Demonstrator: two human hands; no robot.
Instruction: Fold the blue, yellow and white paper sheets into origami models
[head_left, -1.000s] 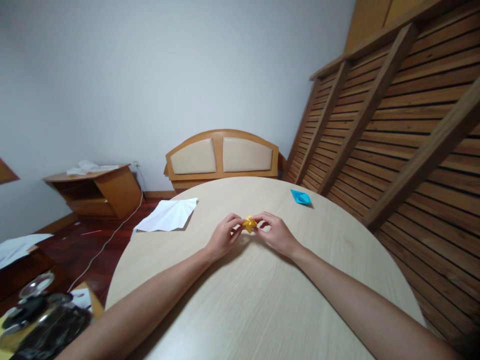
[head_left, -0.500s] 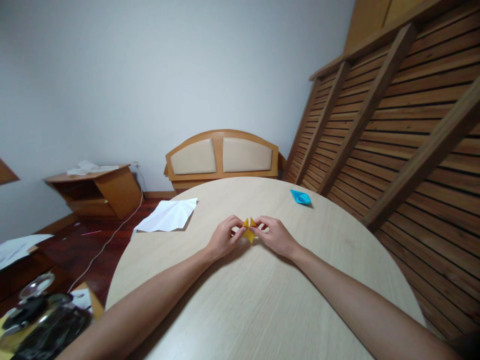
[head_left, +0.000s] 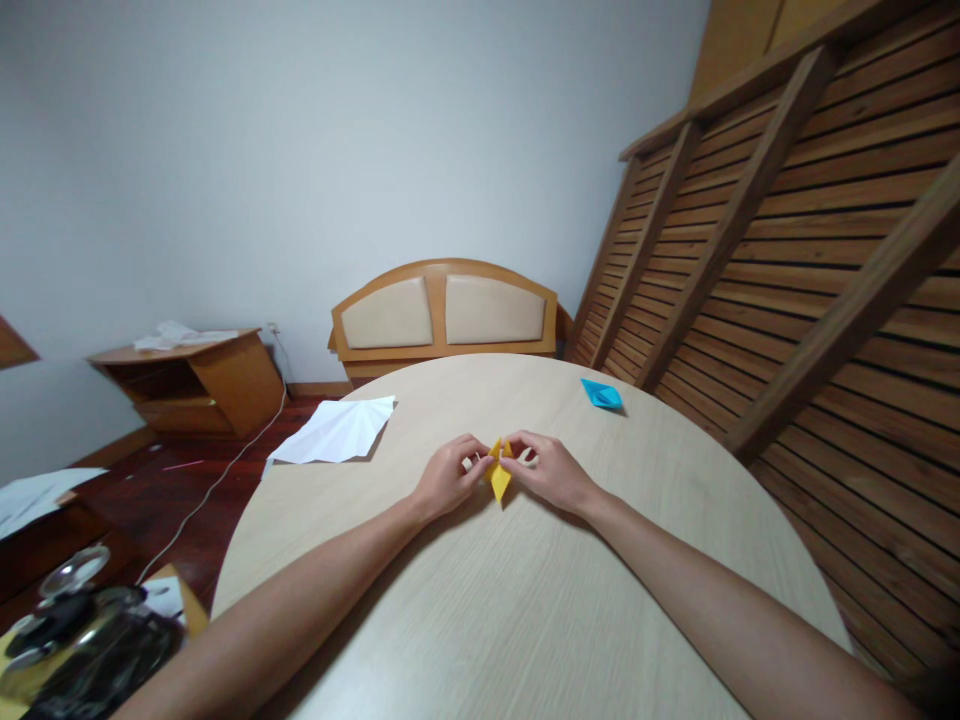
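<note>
Two hands at work, both yours, meeting over the surface [head_left: 525,620], a round one with pale wood grain. Your left hand [head_left: 452,473] pinches the left side of a folded yellow paper [head_left: 501,488]; your right hand [head_left: 551,472] pinches its right side. Grip on each side: thumb and forefinger brought together, with only paper between the tips; the other fingers curl behind, partly hidden.

The yellow paper sits between your hands, nearer the surface's far edge than the part closest to you. Two peaks stand toward the far edge; a single sharp point aims back at you. Whether its underside touches the surface, cannot tell.

Blue folded paper [head_left: 602,394] lies by the far right edge, well apart from your right hand. White sheet [head_left: 334,430], creased in a fan of lines, reaches the far left edge, beyond your left hand.

Past the far edge: a headboard [head_left: 444,352] with two cream panels. Past the right edge: a leaning slatted wooden frame [head_left: 757,215].
</note>
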